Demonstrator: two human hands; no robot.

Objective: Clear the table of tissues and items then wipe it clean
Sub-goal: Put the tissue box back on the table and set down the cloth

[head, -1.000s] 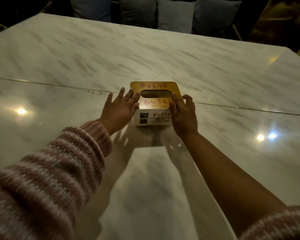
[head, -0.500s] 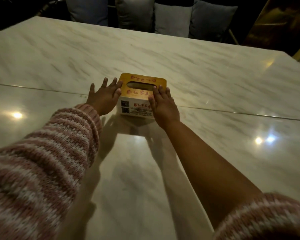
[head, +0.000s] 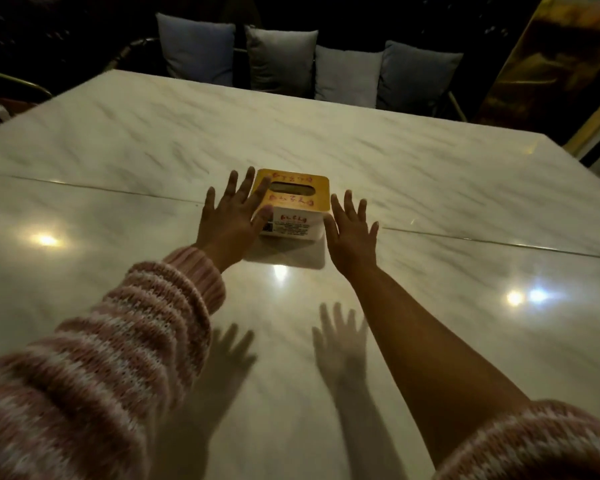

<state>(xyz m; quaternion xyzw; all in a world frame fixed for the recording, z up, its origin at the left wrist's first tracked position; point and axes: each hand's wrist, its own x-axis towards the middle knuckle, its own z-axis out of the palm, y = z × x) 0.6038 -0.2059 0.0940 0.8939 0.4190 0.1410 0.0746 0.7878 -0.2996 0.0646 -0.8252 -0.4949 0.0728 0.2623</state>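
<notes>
The left hand [head: 227,220] has its fingers spread straight and grips nothing; its fingertips overlap the left edge of the box [head: 291,202], and whether they touch it I cannot tell. The box stands upright near the middle of the table [head: 430,188], on the seam, slot up. The right hand [head: 352,233] is just beside the box's right side, fingers splayed, holding nothing. Half a second ago the right hand lay on the lid; now it is off to the side, and both hands are opened wider
</notes>
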